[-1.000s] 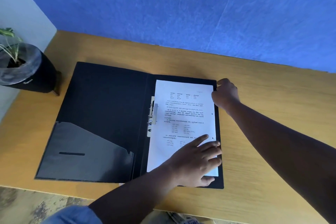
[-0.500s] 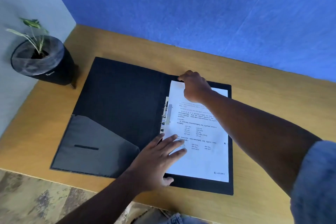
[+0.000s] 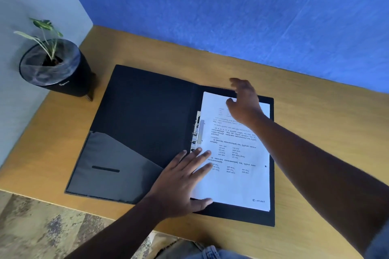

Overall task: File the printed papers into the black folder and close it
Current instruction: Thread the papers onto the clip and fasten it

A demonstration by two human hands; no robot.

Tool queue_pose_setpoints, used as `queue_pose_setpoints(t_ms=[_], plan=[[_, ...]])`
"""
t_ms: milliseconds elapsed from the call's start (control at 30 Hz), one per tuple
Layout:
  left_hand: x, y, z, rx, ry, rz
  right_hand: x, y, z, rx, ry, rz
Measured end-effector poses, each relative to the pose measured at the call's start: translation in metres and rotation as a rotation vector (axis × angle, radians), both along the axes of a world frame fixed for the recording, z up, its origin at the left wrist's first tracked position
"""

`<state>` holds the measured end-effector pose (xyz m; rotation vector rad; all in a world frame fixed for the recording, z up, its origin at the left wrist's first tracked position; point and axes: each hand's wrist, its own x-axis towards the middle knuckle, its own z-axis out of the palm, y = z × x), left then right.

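The black folder (image 3: 145, 124) lies wide open on the wooden desk (image 3: 315, 132), its left flap with the grey pocket (image 3: 109, 166) spread flat and its right half carrying the printed papers (image 3: 237, 174); the sheets sit square inside that half, their left edge tucked up against the metal clip (image 3: 197, 132) by the spine. The left hand (image 3: 183, 181) rests palm-down across the lower left corner of the stack, fingers fanned and flat, thumb out along the bottom edge; that reads to me as a weight to stop the pages sliding while the other hand works. The right hand (image 3: 244, 101) hovers over the top of the page, fingers loosely parted and curled, gripping nothing (it is blurred, so whether a fingertip touches the paper I cannot say). I'd judge the filing itself nearly done; the papers look seated, though from here it's unclear whether the clip bar actually holds them or merely lies beside them. What remains is to settle the top edge, then swing the left flap over. A potted plant (image 3: 52, 63) stands at the far left corner, well apart from the flap's path.
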<state>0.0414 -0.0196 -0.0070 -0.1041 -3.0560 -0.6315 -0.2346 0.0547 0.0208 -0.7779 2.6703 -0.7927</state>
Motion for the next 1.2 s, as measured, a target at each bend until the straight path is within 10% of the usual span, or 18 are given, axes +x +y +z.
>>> queue_pose_setpoints(t_ms=[300, 900, 1200], plan=[[-0.044, -0.022, 0.011, 0.443, 0.026, 0.66, 0.036, 0.126, -0.002, -0.061, -0.385, -0.705], [-0.123, -0.048, 0.027, 0.832, -0.151, 0.828, 0.041, 0.152, -0.009, -0.12, -0.595, -0.48], [-0.072, -0.068, 0.046, 0.804, -0.358, 0.549, 0.042, 0.161, -0.01, -0.143, -0.616, -0.416]])
